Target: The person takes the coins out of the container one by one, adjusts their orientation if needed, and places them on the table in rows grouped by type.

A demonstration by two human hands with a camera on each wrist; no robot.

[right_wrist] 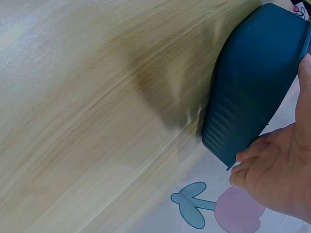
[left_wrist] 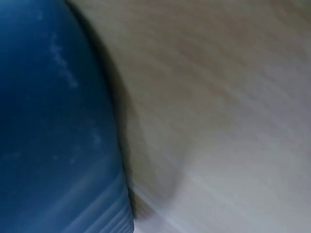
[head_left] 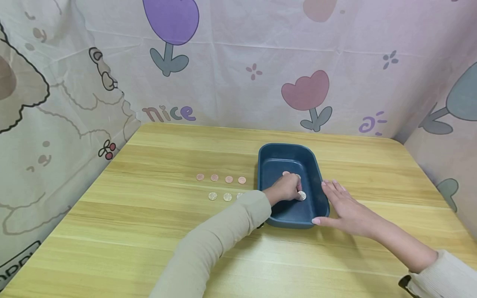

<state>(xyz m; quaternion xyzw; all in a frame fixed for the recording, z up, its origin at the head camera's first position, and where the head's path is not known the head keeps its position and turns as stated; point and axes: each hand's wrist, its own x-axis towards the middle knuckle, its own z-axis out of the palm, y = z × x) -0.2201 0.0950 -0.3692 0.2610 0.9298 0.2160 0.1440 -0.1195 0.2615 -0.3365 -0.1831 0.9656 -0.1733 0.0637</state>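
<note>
A dark blue rectangular tub stands on the table. My left hand reaches over its left side, fingers bent down, and pinches a silvery coin at the fingertips. Just beyond that hand, a copper-coloured coin and part of another coin show inside the tub. With fingers extended, my right hand rests against the tub's right wall, the thumb by its near corner. In the right wrist view, fingers and thumb of the right hand touch the tub's rim. The left wrist view shows only the tub's outer wall and tabletop.
Left of the tub, several copper-coloured coins lie in a row on the wooden table. Nearer, a row of silvery coins is partly covered by the left sleeve. A printed cloth hangs behind the table.
</note>
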